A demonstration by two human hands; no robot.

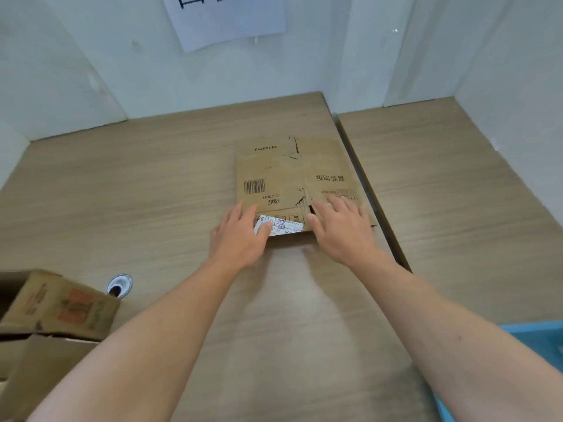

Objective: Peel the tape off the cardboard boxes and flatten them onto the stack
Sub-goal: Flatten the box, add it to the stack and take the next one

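Observation:
A flattened brown cardboard box (283, 172) lies on the wooden table (122, 193), near its right edge. It bears a barcode, printed text and a white label (283, 226) at its near edge. My left hand (239, 236) lies flat on the near left corner, with its thumb over the label. On the near right part my right hand (341, 226) presses palm down with straight, spread fingers. Neither hand grips anything.
Unflattened cardboard boxes (58, 306) stand at the near left edge. A round cable hole (119, 285) is in the table beside them. A second table (457, 193) adjoins on the right across a dark gap. A blue bin (536, 339) shows at the near right. White walls close the back.

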